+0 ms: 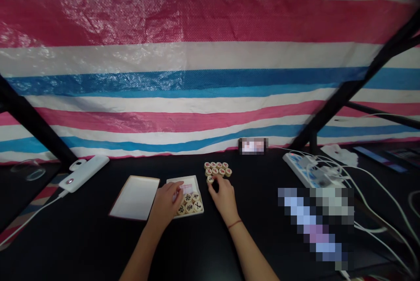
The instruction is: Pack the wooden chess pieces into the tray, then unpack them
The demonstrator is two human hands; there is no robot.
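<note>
My right hand (224,196) pinches a round Chinese chess piece (210,179) with a dark character. It is at the near left of a group of red-marked Chinese chess pieces (218,168), which stand in two rows on the black table. My left hand (168,199) is over the left side of a shallow white box (200,207). Its fingers are curled together, and whatever they may hold is hidden. Inside the box, several dark-marked chess pieces (188,207) lie face up beside a pinkish printed patch. Left of this hand rests the open box lid (134,198), pale inside.
At the back stands a phone (252,146) with a blurred screen. A power strip (300,169) with tangled white cables is on the right, near a pixelated object (311,224). A white device (85,173) with a cable lies left. Black frame bars and a striped sheet (183,119) bound the table.
</note>
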